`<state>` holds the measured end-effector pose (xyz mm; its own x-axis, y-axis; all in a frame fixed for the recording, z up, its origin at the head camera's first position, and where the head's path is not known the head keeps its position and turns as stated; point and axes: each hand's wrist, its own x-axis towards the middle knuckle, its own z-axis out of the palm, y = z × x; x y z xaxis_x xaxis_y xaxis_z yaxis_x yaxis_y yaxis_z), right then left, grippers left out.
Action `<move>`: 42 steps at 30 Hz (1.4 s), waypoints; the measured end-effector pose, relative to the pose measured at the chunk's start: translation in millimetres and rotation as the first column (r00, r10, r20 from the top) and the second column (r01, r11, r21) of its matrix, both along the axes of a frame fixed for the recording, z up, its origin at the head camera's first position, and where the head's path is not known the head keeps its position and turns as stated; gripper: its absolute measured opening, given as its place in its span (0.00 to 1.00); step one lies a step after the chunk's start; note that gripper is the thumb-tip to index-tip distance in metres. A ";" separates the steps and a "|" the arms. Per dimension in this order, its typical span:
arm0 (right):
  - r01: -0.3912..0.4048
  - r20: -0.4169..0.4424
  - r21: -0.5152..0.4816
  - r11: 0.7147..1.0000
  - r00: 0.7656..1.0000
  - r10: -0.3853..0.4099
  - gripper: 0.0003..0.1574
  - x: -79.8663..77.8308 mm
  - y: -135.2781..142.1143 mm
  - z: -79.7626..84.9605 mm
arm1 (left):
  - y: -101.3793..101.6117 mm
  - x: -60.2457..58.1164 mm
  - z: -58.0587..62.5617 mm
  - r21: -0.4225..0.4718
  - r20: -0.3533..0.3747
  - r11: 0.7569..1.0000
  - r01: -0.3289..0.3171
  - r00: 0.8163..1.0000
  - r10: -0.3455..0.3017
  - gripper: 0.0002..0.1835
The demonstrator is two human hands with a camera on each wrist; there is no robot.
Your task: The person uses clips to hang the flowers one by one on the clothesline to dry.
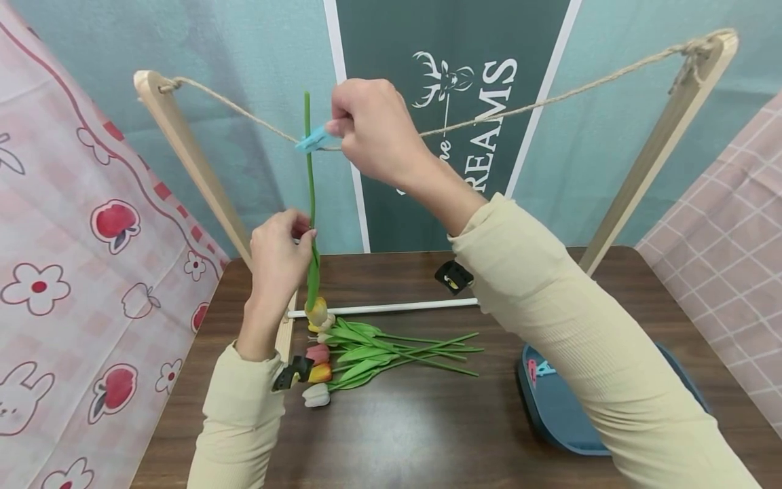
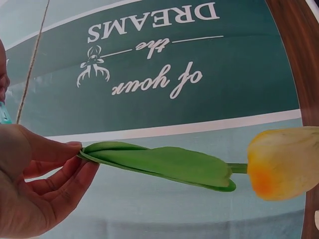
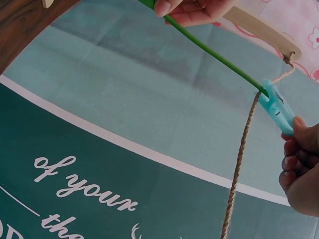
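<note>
A yellow artificial tulip (image 1: 315, 311) hangs head down, its green stem rising past a rope (image 1: 513, 112). My left hand (image 1: 281, 248) pinches the stem at the top of the leaves (image 2: 159, 164). At the rope, my right hand (image 1: 379, 129) grips a light blue clothespin (image 1: 315, 140) between thumb and fingers. The clothespin's tip is at the crossing of stem and rope, as the right wrist view shows. More tulips, with white (image 1: 316, 395), orange and pink heads, lie on the table below.
Wooden posts (image 1: 195, 163) hold the rope's ends at both sides. A white rod (image 1: 391, 308) crosses the table behind the tulips. Under my right arm stands a blue tray (image 1: 565, 424) with a pink clothespin (image 1: 532, 372) and a light blue one (image 1: 545, 369).
</note>
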<state>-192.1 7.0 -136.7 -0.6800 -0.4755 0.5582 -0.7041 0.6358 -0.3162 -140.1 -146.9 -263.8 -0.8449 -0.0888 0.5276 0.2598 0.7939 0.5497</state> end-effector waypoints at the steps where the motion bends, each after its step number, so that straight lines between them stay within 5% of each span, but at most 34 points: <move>1: 0.007 0.018 0.013 1.000 1.000 -0.007 0.14 0.1 -0.2 0.1 | -0.1 -0.2 -0.7 0.003 0.007 1.000 -0.001 1.000 0.001 0.04; 10: 0.008 0.131 0.067 0.998 0.991 -0.017 0.14 0.8 7.4 2.6 | -1.6 -1.9 -4.9 0.016 0.033 1.000 -0.005 0.999 0.004 0.05; 15: 0.033 0.176 0.072 0.997 0.983 -0.045 0.22 3.5 18.9 6.4 | -2.3 -4.1 -7.9 0.016 0.057 1.000 -0.005 0.998 0.004 0.05; 28: 0.056 0.284 0.087 0.995 0.956 -0.079 0.13 16.1 62.7 2.4 | -5.7 -4.2 -17.1 0.007 0.072 1.000 0.003 0.997 -0.003 0.04; 34: 0.029 0.333 0.147 0.989 0.940 -0.077 0.11 19.8 85.5 -7.1 | -5.8 -1.1 -16.5 0.000 0.086 1.000 0.011 0.996 -0.011 0.04; 42: -0.038 0.467 0.228 0.973 0.881 -0.075 0.09 20.1 121.9 -39.6 | -6.4 3.8 -19.1 -0.046 0.131 0.997 0.054 0.990 -0.048 0.04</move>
<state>-172.0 128.9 -176.3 -0.8443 -0.5333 0.0514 -0.4954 0.7405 -0.4541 -136.3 -153.2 -282.8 -0.9093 -0.0204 0.4156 0.2295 0.8085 0.5419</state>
